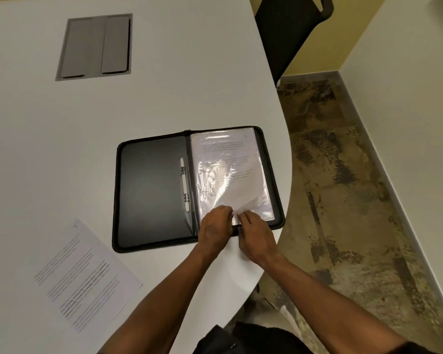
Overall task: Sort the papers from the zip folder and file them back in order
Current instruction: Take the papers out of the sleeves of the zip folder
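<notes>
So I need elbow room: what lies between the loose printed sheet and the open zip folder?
Only bare table, in the head view, separates sheet from folder.

There is a single view, taken from the person's head and looking forward and steeply down over both forearms onto the white counter [62, 149]. The lens is wide, so the counter's edge curves and the far end bends away. The open zip folder [151, 190] lies close below, near the middle of the frame, within arm's reach. The right side takes in the floor [343, 200] and the wall's base (a black chair [287, 31] stands at the top).
</notes>
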`<move>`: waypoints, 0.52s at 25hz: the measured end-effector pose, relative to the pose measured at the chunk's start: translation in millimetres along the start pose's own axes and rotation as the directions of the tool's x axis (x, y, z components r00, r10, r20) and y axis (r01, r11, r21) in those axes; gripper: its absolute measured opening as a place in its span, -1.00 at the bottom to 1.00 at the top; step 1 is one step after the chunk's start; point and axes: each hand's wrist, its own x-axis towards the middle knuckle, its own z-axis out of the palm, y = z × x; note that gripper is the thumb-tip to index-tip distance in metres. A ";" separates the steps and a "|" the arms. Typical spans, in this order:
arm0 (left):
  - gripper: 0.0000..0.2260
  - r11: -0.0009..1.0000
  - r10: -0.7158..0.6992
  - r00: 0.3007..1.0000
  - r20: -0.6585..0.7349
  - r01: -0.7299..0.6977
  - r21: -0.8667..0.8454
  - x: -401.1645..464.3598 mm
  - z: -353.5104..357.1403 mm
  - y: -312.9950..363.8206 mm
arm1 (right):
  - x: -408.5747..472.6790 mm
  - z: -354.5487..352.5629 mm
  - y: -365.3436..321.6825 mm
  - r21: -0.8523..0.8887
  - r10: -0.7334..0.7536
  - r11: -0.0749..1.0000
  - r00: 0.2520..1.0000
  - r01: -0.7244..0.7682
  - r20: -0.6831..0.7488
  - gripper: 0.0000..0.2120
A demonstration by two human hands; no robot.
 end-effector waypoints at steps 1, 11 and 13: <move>-0.86 1.000 0.005 1.000 -0.004 -0.005 0.004 -0.2 -1.1 1.0 | -1.0 -4.7 -4.1 0.002 0.039 0.999 0.998 -0.039 -0.055 -0.84; -0.77 0.992 0.029 0.998 -0.053 -0.022 0.127 -0.4 -8.3 -7.5 | -12.8 -0.3 0.6 -0.174 -0.095 0.978 0.990 0.112 0.100 -0.34; -0.83 0.996 0.051 0.995 -0.087 -0.045 0.076 -5.3 -7.0 -1.2 | -8.4 -2.3 -0.9 -0.175 -0.076 0.979 0.988 0.099 0.136 -0.26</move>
